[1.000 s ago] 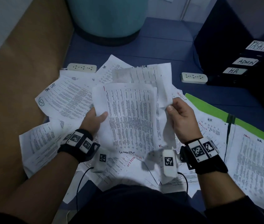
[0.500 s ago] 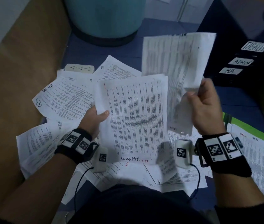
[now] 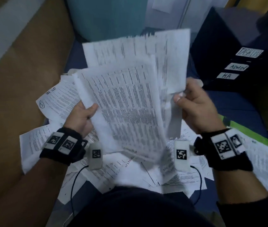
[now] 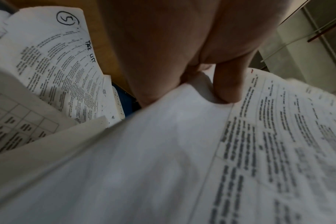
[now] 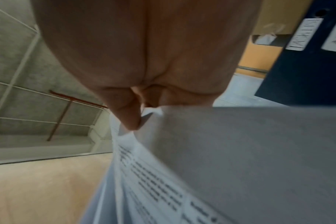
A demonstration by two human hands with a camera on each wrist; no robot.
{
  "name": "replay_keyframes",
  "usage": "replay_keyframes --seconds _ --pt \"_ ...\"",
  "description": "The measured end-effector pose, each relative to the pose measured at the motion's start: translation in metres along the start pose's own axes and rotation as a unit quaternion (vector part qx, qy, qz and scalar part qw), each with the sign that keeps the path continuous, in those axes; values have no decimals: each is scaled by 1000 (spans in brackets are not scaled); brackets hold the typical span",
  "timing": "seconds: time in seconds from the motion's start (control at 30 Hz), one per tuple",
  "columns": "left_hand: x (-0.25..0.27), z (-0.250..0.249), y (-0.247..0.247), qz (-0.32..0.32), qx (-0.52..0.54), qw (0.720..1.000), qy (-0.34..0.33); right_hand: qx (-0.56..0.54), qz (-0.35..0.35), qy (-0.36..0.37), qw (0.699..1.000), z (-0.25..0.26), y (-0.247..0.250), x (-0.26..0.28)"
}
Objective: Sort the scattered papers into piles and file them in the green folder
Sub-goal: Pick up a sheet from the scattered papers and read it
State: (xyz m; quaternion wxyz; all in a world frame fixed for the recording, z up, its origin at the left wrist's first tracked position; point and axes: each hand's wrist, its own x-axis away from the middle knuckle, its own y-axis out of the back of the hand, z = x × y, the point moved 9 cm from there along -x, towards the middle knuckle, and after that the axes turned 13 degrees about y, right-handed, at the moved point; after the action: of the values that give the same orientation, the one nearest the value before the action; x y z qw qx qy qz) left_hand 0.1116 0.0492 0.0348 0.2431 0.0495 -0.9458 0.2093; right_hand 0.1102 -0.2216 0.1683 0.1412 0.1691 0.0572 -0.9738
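My left hand (image 3: 87, 112) grips a stack of printed sheets (image 3: 125, 108) by its left edge, thumb on top (image 4: 228, 91). My right hand (image 3: 184, 97) pinches a second sheet (image 3: 167, 51) by its lower right corner, held up behind and above the stack; the right wrist view shows the thumb pressed on that sheet (image 5: 240, 144). Both papers are blurred by motion. Many loose printed papers (image 3: 59, 102) lie scattered on the blue surface, one marked "TASK LIST" with a circled 5 (image 4: 67, 50). The open green folder (image 3: 251, 133) lies at the right, papers on it, partly hidden by my right wrist.
Dark binders (image 3: 238, 63) labelled TASKLIST, ADMIN and H.R. stand at the back right. A teal round container (image 3: 107, 17) stands at the back. A brown surface (image 3: 15, 79) runs along the left. My dark-clothed lap (image 3: 130, 208) fills the bottom edge.
My right hand pulled one sheet out from behind the stack, swung it up and to the right, and now brings it back behind the stack. The left hand raised the stack slightly.
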Motion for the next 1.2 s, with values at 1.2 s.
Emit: replay_keyframes --seconds 1.2 --pt "-10 37 80 -182 -231 956 -9 531 48 -419 734 -260 14 62"
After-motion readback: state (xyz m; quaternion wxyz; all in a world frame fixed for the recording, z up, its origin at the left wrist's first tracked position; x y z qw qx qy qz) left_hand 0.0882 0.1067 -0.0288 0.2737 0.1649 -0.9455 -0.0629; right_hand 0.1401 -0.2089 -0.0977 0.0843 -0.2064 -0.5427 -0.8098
